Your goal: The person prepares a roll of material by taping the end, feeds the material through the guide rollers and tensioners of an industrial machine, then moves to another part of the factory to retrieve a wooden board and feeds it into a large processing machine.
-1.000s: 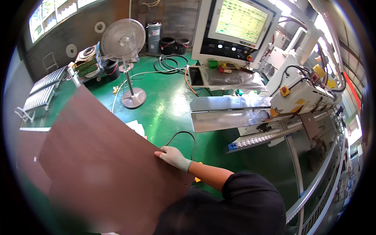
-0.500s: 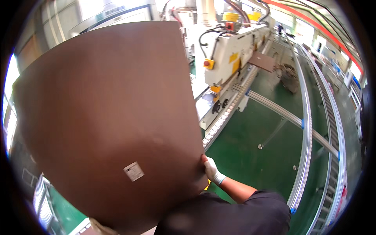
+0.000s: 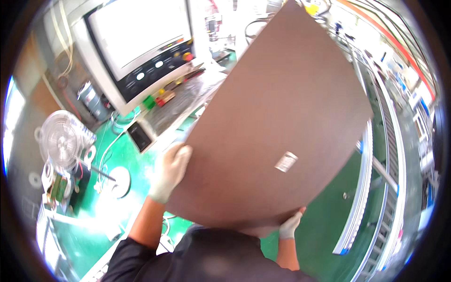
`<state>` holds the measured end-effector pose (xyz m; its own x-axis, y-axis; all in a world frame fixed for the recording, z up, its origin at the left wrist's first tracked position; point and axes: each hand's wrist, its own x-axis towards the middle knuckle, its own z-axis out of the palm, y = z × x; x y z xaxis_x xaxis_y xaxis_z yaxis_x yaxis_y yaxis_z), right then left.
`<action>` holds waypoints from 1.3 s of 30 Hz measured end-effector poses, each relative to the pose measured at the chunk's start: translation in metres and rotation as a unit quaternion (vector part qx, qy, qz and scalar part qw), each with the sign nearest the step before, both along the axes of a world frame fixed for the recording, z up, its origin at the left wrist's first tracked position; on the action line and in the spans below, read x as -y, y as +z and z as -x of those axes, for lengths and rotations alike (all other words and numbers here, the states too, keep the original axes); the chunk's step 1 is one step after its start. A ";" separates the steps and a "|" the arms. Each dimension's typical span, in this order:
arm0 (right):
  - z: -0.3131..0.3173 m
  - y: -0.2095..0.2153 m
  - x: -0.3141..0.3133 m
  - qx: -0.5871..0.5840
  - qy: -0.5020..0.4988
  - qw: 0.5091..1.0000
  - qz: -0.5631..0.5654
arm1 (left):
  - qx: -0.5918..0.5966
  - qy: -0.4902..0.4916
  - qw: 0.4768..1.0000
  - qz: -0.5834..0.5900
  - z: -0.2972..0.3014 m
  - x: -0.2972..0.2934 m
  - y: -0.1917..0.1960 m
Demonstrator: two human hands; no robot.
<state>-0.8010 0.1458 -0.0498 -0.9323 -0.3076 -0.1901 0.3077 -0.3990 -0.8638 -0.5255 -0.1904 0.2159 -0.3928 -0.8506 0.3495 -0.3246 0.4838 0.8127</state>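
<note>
A large flat brown panel (image 3: pixel 277 103) fills the middle of the view, tilted, its far corner reaching up to the right. A small white label (image 3: pixel 286 161) is stuck on its face. My left hand (image 3: pixel 171 167), in a white glove, grips the panel's left edge, with the fingers over the face. My right hand (image 3: pixel 291 224), gloved with bare fingertips, holds the lower right edge; some of its fingers are hidden behind the panel. The panel's near edge lies close to my dark shirt (image 3: pixel 211 256).
To the left stand a machine control panel with a screen (image 3: pixel 141 37), a pedestal fan (image 3: pixel 62 141) and a grey cylinder (image 3: pixel 93 99). Roller conveyor rails (image 3: pixel 359 202) run along the right over a green floor (image 3: pixel 324 211). The brown panel hides part of the machinery behind it.
The brown panel has swung to the right and turned clockwise, uncovering the screen and fan on the left. My left hand, mostly hidden before, now shows on its left edge.
</note>
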 end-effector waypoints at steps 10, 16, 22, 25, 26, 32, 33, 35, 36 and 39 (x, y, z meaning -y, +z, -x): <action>-0.082 -0.039 -0.040 -0.040 -0.077 0.994 -0.071 | 0.112 -0.222 0.968 0.011 0.075 0.037 -0.011; -0.058 -0.018 -0.099 -0.001 -0.134 0.985 -0.109 | 0.145 -0.262 0.950 -0.085 0.120 0.038 -0.052; -0.052 0.005 -0.161 0.095 -0.147 0.973 -0.152 | 0.141 -0.253 0.947 -0.140 0.139 0.025 -0.122; -0.068 0.018 -0.137 0.116 -0.202 0.946 -0.226 | 0.174 -0.255 0.939 -0.149 0.144 0.031 -0.141; -0.067 0.007 -0.145 0.136 -0.203 0.943 -0.226 | 0.185 -0.252 0.938 -0.151 0.147 0.031 -0.145; -0.061 -0.006 -0.116 0.170 -0.198 0.899 -0.351 | 0.226 -0.222 0.932 -0.175 0.140 0.045 -0.175; -0.059 -0.012 -0.114 0.169 -0.198 0.892 -0.370 | 0.228 -0.212 0.932 -0.184 0.139 0.046 -0.169; -0.055 -0.018 -0.112 0.187 -0.171 0.906 -0.338 | 0.239 -0.199 0.932 -0.187 0.135 0.051 -0.163; -0.054 -0.020 -0.110 0.198 -0.170 0.906 -0.333 | 0.242 -0.196 0.931 -0.189 0.136 0.054 -0.165; -0.054 -0.021 -0.094 0.185 -0.163 0.897 -0.367 | 0.265 -0.200 0.929 -0.165 0.132 0.066 -0.161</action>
<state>-0.7473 0.2396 -0.0707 -0.7809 0.3054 -0.5449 0.5982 0.1148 -0.7931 -0.6578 -0.2560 0.0547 -0.7422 -0.6266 -0.2377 -0.5703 0.4043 0.7151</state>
